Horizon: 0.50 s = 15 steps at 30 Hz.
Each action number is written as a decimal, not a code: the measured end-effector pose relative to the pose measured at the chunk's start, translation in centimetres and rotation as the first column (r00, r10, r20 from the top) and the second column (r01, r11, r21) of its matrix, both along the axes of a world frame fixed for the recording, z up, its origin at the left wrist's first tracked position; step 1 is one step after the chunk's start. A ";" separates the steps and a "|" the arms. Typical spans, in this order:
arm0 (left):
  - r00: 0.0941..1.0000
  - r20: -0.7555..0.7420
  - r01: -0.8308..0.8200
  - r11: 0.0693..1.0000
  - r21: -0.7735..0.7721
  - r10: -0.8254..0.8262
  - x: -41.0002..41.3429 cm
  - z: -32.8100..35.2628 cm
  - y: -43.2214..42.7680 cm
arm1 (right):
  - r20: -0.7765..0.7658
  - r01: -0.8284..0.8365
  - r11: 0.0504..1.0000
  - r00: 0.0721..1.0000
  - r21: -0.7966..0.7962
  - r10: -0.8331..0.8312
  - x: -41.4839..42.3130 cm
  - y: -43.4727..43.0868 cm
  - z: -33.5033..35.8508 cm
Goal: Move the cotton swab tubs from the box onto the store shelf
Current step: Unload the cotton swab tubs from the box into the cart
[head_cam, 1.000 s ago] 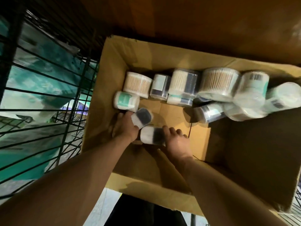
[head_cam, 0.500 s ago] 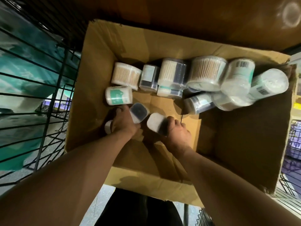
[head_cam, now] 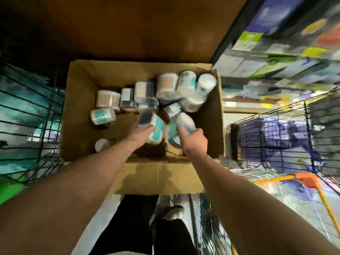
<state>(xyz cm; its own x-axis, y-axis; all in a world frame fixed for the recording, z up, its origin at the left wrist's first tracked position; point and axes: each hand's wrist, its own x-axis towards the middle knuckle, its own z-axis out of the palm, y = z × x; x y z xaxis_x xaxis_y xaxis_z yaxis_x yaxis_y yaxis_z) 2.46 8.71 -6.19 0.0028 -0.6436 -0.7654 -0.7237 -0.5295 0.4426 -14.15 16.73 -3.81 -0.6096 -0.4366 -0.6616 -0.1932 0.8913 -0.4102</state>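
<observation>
You stand in a shop aisle. Blurred packaged goods [head_cam: 276, 50] in bright wrappers crowd the store shelf [head_cam: 244, 104] to your right, black wire racks [head_cam: 272, 142] of stock flank you, and the cardboard box [head_cam: 156, 177] before you holds many labelled cotton swab tubs [head_cam: 166, 85].

1. Cardboard box [head_cam: 81, 100], top open, near flap folded outward.
2. Inside: cotton swab tubs [head_cam: 166, 85] heaped against the far wall, mostly on their sides.
3. Teal-labelled tub [head_cam: 102, 115] lies near the left wall; white tub [head_cam: 101, 144] in the near-left corner.
</observation>
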 end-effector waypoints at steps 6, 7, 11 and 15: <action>0.973 0.135 0.217 0.947 -0.235 -0.189 -7.5 10.0 5.5 | -0.038 0.233 0.947 0.968 -0.222 -0.247 -4.6 9.2 9.2; 0.968 0.118 0.245 0.932 -0.269 -0.221 -9.3 11.4 7.2 | -0.036 0.271 0.931 0.957 -0.243 -0.288 -5.6 11.2 10.3; 0.929 0.095 0.368 0.867 -0.335 -0.358 -15.3 14.7 14.2 | -0.062 0.400 0.868 0.898 -0.294 -0.435 -9.3 19.8 12.7; 0.807 0.144 0.584 0.740 -0.334 -0.572 -20.3 15.8 22.6 | -0.051 0.518 0.807 0.832 -0.284 -0.552 -11.7 30.0 13.6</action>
<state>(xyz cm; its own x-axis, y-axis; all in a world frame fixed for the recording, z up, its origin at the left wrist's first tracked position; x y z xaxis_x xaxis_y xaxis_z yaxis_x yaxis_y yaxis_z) -17.85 31.33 9.57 -0.4383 -0.7486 -0.4976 -0.8561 0.1790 0.4848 -25.90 46.69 9.78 -0.8645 -0.1547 -0.4783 0.2198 0.7393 -0.6365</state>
